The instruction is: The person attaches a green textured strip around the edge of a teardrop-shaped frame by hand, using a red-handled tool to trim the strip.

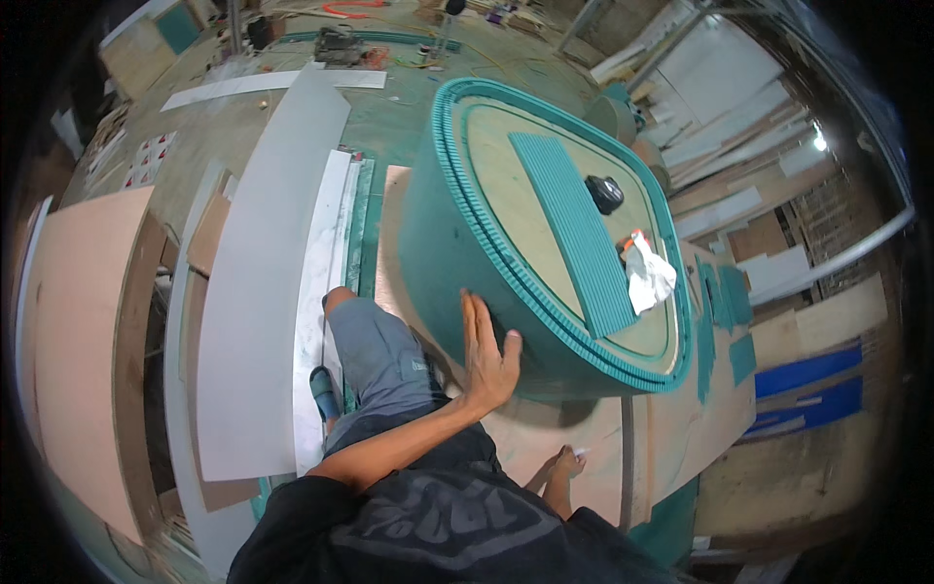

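Observation:
A large teal unit (438,263) with rounded corners stands before me, its rim edged with ribbed teal trim (506,255). My left hand (489,362) lies against its near side, fingers stretched out and holding nothing. Lower down, my right hand (564,461) is closed on something small and whitish, too small to name, above the pale board. On the unit's beige top (516,224) lies a ribbed teal strip (574,234). Beside the strip are a small black object (604,195) and a crumpled white piece (649,275) with some orange on it.
A pale board (545,428) lies under the unit. Long white panels (263,292) and a wooden panel (83,350) stand at my left. Teal scraps (720,302) lie on the right. Sheets (730,88) lean along the right wall; machinery (338,47) sits on the far floor.

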